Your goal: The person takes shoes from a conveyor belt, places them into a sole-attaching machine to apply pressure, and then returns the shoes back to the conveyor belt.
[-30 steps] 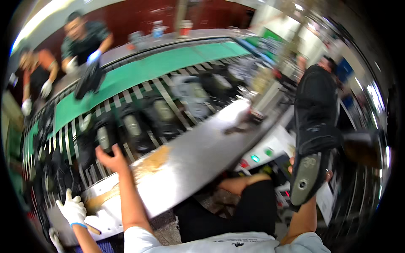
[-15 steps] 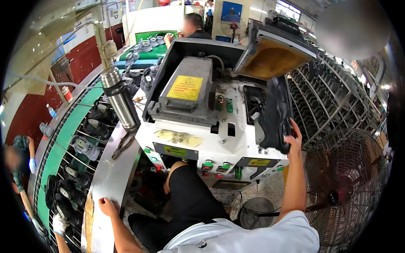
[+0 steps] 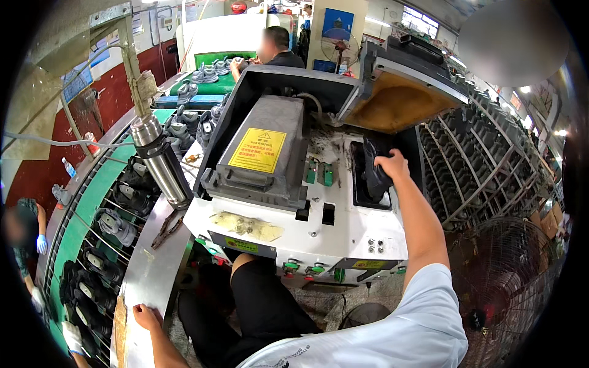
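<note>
Grip of right hand [image 3: 394,165] closed on black shoe [image 3: 375,176].

Wall [image 3: 161,60], dark red below and pale above, at left; cream pillar [image 3: 361,12] bearing a blue board [image 3: 339,21], rear centre; multi-paned window [image 3: 420,18] and tube light [image 3: 377,23], upper right. Metal racks [image 3: 485,199] and a large wire-caged fan [image 3: 485,257] stand at right; metal table [image 3: 150,264] at left; speckled grey floor [image 3: 381,294] beneath.

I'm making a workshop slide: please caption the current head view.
Right hand holds a black shoe in the recess of a machine; left hand is by the metal counter.
</note>
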Tool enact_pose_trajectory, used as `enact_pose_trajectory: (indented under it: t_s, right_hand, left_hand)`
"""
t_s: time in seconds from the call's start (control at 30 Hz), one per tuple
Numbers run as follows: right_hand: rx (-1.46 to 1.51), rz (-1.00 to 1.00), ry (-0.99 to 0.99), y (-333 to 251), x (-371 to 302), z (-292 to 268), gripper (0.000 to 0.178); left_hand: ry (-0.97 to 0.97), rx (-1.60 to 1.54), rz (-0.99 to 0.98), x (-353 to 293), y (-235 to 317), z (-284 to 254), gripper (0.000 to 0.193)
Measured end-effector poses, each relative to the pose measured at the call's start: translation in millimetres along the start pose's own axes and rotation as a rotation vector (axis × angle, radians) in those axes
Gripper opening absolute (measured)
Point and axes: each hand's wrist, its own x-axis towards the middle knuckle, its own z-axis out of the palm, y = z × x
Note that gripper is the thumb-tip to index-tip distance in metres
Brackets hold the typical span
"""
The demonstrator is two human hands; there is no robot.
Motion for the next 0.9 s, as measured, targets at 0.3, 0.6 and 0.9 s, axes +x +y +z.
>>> enact_pose_trajectory:
  t_s: [0.3, 0.6, 0.9]
  right_hand:
    - [-0.146, 0.057, -0.097, -6.3, -34.8, 17.9, 0.085]
    - [-0.209, -0.107, 0.013, 30.2, -51.8, 23.7, 0.081]
    - [0.426, -0.534, 0.461, 170.4, -149.7, 9.9, 0.018]
  left_hand:
    - [0.013, 0.06, -0.026, 3.1, -9.5, 3.3, 0.014]
    - [-0.033, 0.091, -0.009, -2.0, 9.3, 8.0, 0.021]
    - [-0.486, -0.268, 0.492, -139.7, 115.3, 87.5, 0.012]
